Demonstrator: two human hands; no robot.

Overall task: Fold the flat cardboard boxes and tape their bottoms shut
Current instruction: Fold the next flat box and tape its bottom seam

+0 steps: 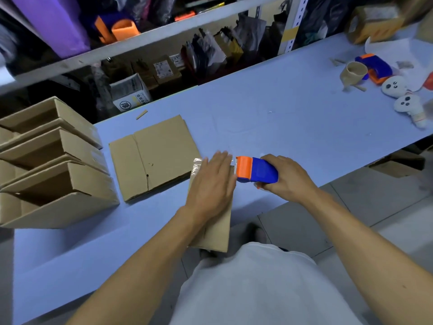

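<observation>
A folded cardboard box (216,228) stands at the table's near edge, its bottom facing up. My left hand (212,181) lies flat with straight fingers on that bottom, pressing clear tape (197,164) down. My right hand (284,178) grips a blue and orange tape dispenser (255,170) just right of the box, its orange end touching the box's right edge. A flat cardboard box (153,157) lies on the blue table (281,127) to the left of the folded one.
Several folded open boxes (54,160) are lined up at the table's left end. At the far right lie a second tape dispenser (375,68), a brown tape roll (353,72) and white plush toys (403,97). Shelves (145,41) with goods rise behind the table.
</observation>
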